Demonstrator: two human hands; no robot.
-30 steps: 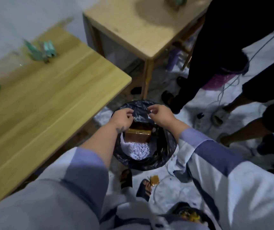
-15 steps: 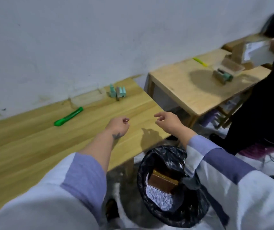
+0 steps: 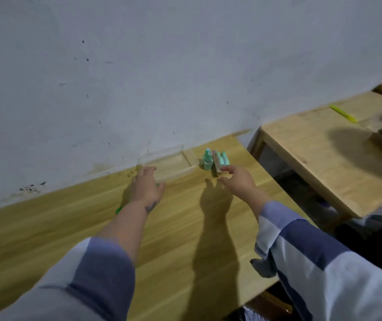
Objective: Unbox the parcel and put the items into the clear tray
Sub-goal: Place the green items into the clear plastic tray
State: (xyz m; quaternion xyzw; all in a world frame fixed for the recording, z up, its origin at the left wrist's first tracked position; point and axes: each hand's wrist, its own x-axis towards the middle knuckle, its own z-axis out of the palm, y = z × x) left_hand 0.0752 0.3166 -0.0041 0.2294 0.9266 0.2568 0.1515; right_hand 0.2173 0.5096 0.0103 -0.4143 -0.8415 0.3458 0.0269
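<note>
my right hand (image 3: 238,181) reaches forward with fingers spread and relaxed, holding nothing; its fingertips (image 3: 226,169) are just beside the small wooden block with teal pieces (image 3: 220,161), and i cannot tell whether they touch it. a teal bottle (image 3: 207,159) stands just left of that block. my left hand (image 3: 146,188) is flat with straight fingers at the near left corner of the clear tray (image 3: 169,165), which sits against the white wall (image 3: 162,66) on the wooden table (image 3: 69,228). a green object (image 3: 118,210) peeks out under my left wrist. to the right stands a second wooden table (image 3: 312,158) with a yellow pen (image 3: 344,113)
</note>
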